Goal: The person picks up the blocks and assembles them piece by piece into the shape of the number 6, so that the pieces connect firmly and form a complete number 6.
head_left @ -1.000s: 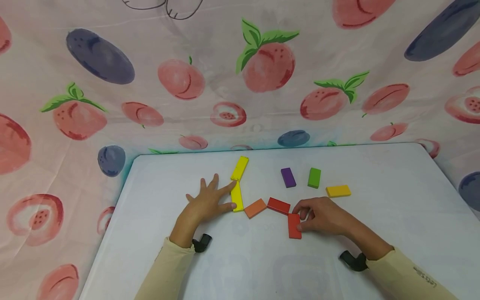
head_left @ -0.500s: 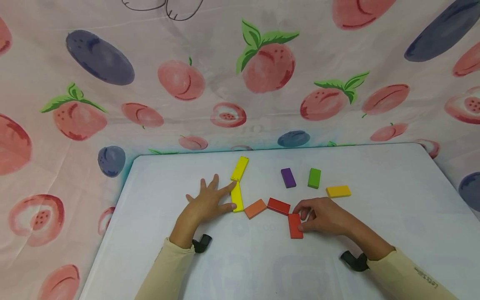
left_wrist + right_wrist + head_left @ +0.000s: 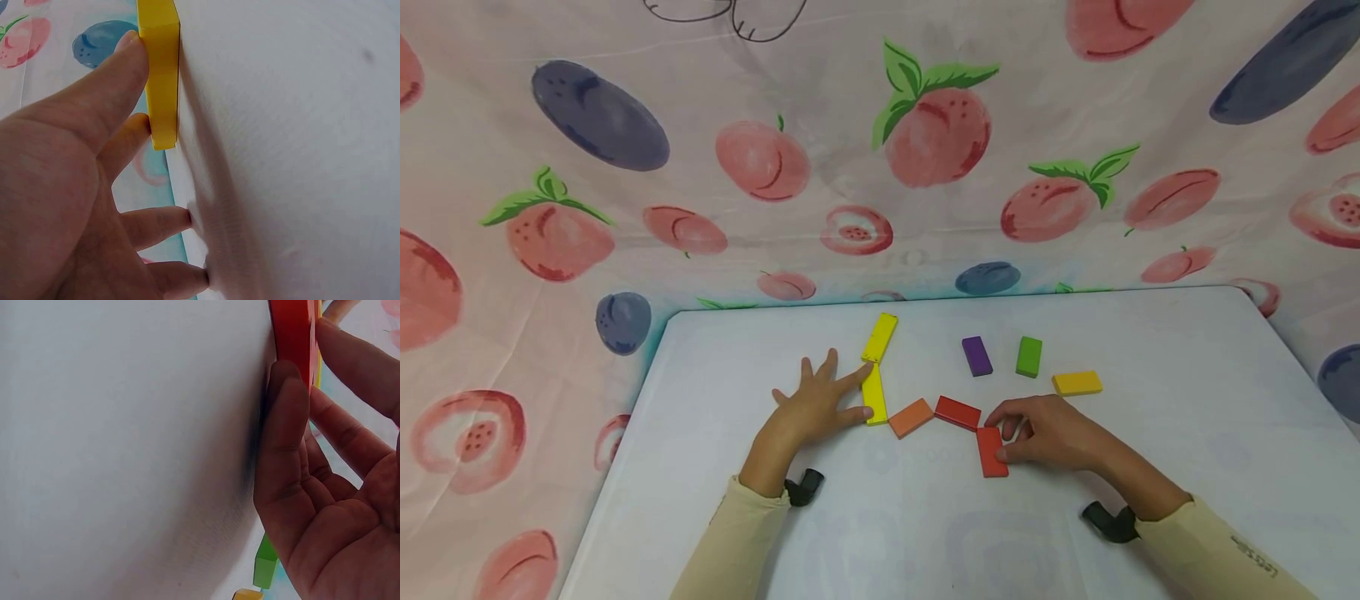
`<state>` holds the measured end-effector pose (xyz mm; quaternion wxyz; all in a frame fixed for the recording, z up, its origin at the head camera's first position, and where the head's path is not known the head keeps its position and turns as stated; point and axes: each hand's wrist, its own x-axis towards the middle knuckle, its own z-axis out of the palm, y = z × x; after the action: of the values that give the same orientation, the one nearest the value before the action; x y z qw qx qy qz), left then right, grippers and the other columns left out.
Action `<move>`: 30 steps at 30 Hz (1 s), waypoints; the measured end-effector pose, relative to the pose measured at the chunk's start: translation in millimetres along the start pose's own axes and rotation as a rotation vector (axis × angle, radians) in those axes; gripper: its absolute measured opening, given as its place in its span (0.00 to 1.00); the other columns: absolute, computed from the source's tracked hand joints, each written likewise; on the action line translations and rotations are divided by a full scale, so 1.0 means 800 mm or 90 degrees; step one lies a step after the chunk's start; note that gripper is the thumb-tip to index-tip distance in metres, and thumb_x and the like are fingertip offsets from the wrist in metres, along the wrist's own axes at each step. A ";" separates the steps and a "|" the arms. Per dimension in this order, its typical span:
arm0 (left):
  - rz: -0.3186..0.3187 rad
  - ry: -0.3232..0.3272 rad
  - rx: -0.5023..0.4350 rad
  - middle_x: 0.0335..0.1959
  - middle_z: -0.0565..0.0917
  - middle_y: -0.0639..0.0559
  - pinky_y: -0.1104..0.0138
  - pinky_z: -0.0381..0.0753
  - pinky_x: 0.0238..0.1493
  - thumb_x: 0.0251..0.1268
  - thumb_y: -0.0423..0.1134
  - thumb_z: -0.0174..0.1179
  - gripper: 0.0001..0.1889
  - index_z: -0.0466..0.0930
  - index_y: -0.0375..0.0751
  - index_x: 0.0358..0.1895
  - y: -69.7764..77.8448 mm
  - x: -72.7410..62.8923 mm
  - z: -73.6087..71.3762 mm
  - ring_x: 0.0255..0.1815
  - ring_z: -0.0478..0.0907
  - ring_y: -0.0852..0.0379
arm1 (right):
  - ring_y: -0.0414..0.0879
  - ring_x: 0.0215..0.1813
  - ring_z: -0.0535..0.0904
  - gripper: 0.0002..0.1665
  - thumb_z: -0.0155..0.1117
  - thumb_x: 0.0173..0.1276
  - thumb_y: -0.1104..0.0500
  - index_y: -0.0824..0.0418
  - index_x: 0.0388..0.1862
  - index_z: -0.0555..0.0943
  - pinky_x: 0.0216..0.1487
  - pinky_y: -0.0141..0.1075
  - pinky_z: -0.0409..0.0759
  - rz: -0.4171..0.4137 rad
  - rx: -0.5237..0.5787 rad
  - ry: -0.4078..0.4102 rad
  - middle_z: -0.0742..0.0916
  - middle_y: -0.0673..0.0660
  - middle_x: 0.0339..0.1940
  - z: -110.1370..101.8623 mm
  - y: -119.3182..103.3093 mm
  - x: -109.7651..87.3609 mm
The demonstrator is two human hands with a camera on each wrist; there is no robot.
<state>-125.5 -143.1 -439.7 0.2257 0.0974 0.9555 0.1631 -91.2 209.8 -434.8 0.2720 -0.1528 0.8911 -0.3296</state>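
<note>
My left hand (image 3: 808,410) lies spread beside the lower yellow block (image 3: 874,396); its thumb and index fingertip touch that block, and in the left wrist view two other fingertips rest on the board. The upper yellow block (image 3: 880,337) meets its far end. From its near end, an orange block (image 3: 912,418) and a dark red block (image 3: 957,412) continue the bent row. My right hand (image 3: 1048,433) has curled fingers and pinches the bright red block (image 3: 990,454) at the row's right end, thumb on its right side, index at its far corner.
Behind the row lie a purple block (image 3: 977,356), a green block (image 3: 1029,357) and an orange-yellow block (image 3: 1077,382), each apart. All rest on a white board (image 3: 910,533) whose far edge meets a fruit-printed cloth (image 3: 700,133).
The near end of the bright red block has swung slightly to the right under my right hand. My left hand and the other blocks stay in place.
</note>
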 end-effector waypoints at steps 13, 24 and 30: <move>0.001 0.005 0.004 0.86 0.44 0.41 0.14 0.40 0.59 0.66 0.63 0.63 0.39 0.57 0.75 0.79 -0.001 0.000 0.003 0.83 0.33 0.24 | 0.41 0.38 0.79 0.22 0.78 0.60 0.47 0.49 0.53 0.86 0.38 0.32 0.80 0.005 -0.045 0.046 0.84 0.45 0.34 -0.003 0.006 -0.001; 0.006 0.008 0.009 0.86 0.44 0.41 0.14 0.41 0.59 0.66 0.64 0.62 0.39 0.57 0.75 0.79 -0.003 -0.001 0.004 0.83 0.34 0.24 | 0.43 0.38 0.77 0.20 0.77 0.62 0.47 0.53 0.51 0.87 0.37 0.32 0.78 0.004 -0.081 0.184 0.82 0.47 0.31 -0.027 0.021 -0.011; 0.006 0.008 0.009 0.86 0.44 0.41 0.14 0.40 0.59 0.66 0.63 0.62 0.39 0.57 0.75 0.79 -0.003 -0.001 0.004 0.83 0.34 0.24 | 0.47 0.46 0.79 0.25 0.76 0.62 0.42 0.53 0.53 0.87 0.42 0.35 0.81 0.008 -0.093 0.230 0.85 0.50 0.39 -0.047 0.031 -0.018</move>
<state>-123.4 -144.4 -443.0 0.2178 0.1026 0.9576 0.1584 -103.9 253.9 -422.0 0.0976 -0.1048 0.9481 -0.2840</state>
